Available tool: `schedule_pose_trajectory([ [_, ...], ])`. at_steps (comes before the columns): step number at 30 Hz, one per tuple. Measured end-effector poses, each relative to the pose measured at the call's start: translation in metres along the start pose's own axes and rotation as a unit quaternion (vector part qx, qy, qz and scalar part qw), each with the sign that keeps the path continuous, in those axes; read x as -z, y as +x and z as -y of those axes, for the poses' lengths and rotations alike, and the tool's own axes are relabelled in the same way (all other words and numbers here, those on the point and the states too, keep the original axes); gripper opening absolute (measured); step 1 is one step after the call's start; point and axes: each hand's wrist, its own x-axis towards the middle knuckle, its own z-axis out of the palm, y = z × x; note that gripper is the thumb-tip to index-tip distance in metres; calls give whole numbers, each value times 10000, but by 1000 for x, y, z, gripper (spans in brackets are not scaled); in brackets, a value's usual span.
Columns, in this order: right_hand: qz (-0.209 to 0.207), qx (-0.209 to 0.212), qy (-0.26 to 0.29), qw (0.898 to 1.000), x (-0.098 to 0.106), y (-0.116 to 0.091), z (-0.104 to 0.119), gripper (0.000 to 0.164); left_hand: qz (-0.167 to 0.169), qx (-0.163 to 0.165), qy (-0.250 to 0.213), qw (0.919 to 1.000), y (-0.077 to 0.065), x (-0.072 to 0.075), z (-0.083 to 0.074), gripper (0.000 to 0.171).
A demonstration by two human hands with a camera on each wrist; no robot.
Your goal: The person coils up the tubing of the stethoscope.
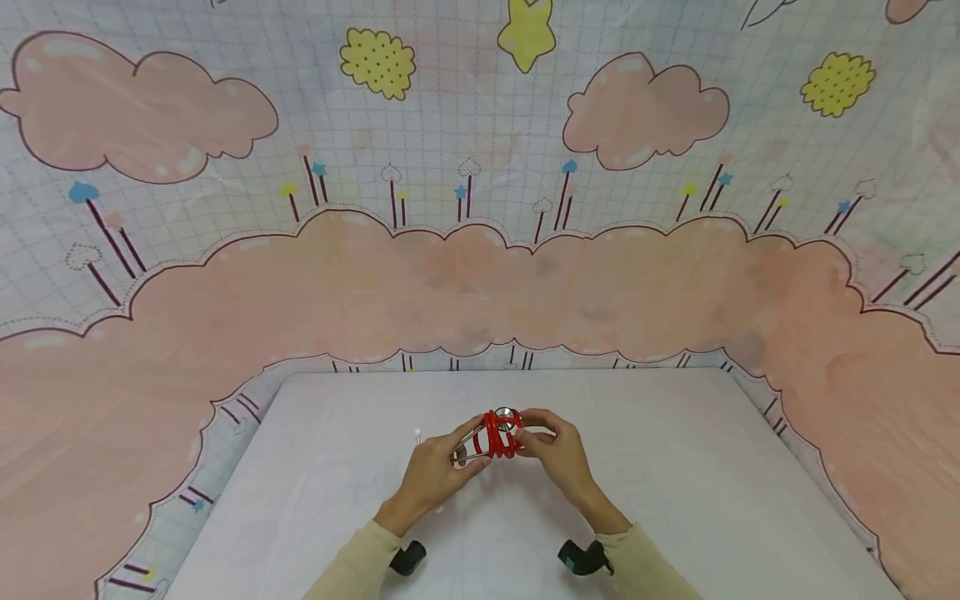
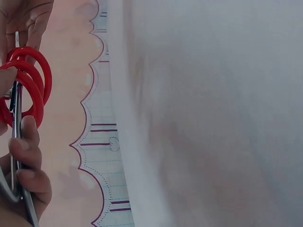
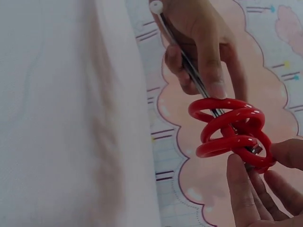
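Note:
Several glossy red rings (image 1: 492, 435) are strung around a slim metal loop (image 3: 191, 71) with a small white knob (image 3: 156, 7) at one end. A shiny round silver part (image 1: 506, 414) shows beside the rings in the head view. My left hand (image 1: 435, 471) grips the metal loop, its thumb and a finger close to the rings. From the other side, my right hand (image 1: 558, 450) pinches the far end of the red rings between thumb and fingers. The left wrist view catches only part of the rings (image 2: 35, 85), at its left edge.
Both hands are above a white tabletop (image 1: 675, 467). Behind and around it hangs a cloth (image 1: 525, 292) printed with peach clouds. Black wrist devices (image 1: 408, 558) sit at both cuffs.

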Motion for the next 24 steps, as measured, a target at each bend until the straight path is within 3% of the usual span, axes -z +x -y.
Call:
schedule_pose_trajectory([
  [9, -111, -213, 401, 9989, 0, 11, -24, 34, 574, 504, -352, 9965, 9, -1, 5, 65],
  [15, -193, -455, 470, 9977, 0, 16, -34, 35, 775, 596, -540, 9937, 16, -9, 14, 63],
  [24, -297, -686, 743, 9944, -3, 27, -51, 37, 997, 973, -1468, 9793, 25, -23, 30, 61],
])
